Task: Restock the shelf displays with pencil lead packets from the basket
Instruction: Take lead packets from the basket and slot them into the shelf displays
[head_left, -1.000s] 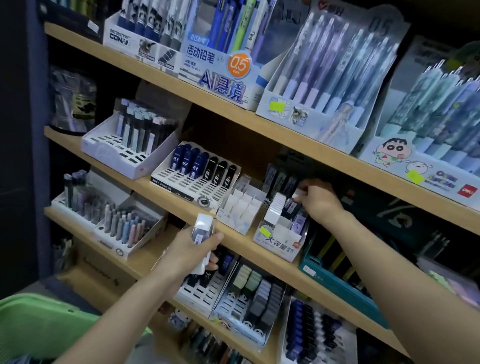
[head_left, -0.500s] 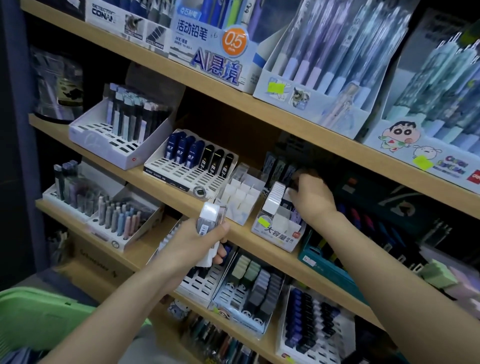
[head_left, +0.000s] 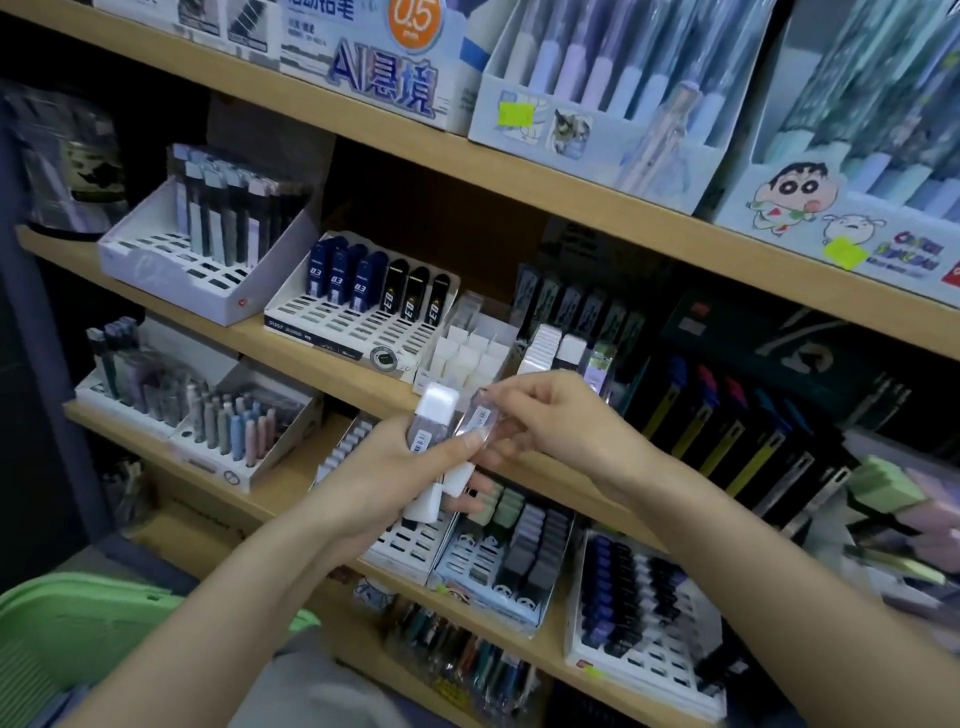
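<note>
My left hand (head_left: 387, 480) grips a small stack of white pencil lead packets (head_left: 434, 415) in front of the shelves. My right hand (head_left: 558, 423) meets it and pinches one clear-wrapped packet (head_left: 480, 421) at the top of that stack. Just behind the hands, on the middle shelf, stands a white display box (head_left: 553, 345) with white packets, beside an empty white divider tray (head_left: 467, 356). The green basket (head_left: 78, 618) sits low at the left, its contents hidden.
Slotted display trays of lead cases fill the shelves: a blue and black one (head_left: 358, 306), a white one (head_left: 208, 249) at left, and others below (head_left: 498, 556). Pen boxes (head_left: 618, 93) line the top shelf. A wooden shelf edge (head_left: 311, 364) runs behind my hands.
My right hand has left the white display box and come down to the stack. My left hand has risen slightly to meet it. The view has dipped lower.
</note>
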